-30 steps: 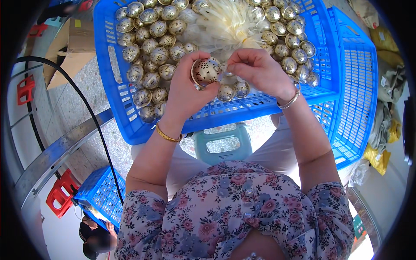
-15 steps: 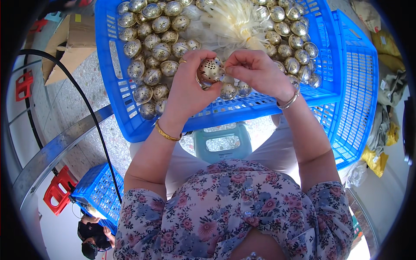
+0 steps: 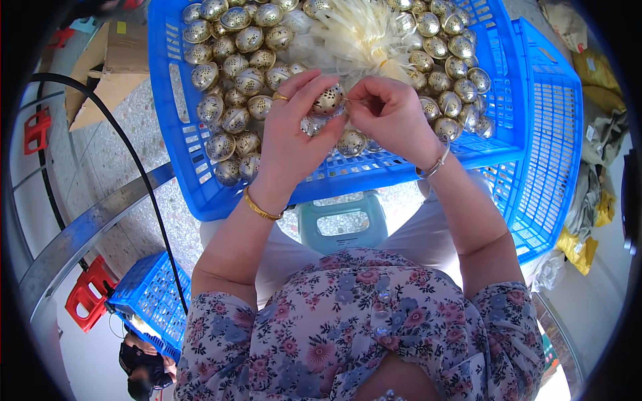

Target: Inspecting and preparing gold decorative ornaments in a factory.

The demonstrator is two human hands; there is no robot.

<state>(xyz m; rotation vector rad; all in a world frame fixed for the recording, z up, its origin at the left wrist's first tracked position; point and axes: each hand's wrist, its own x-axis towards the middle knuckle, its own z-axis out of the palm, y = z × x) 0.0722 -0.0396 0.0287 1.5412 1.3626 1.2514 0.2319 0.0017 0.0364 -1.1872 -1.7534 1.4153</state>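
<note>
The left hand (image 3: pixel 286 130) curls round a gold ball (image 3: pixel 328 100) from its nine o'clock side, fingers toward eleven, thumb toward five, gripping it. The ball — round, with no clear long axis — is held over the blue basket (image 3: pixel 348 188), between the hands. At the ball's three o'clock, the right hand (image 3: pixel 394 120) has thumb and forefinger pinched together close by its edge; what they pinch is too small to tell

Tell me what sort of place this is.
Probably a small workshop: a blue basket full of patterned gold-coloured balls with a bundle of pale strips, and another person beside a second blue basket.
</note>
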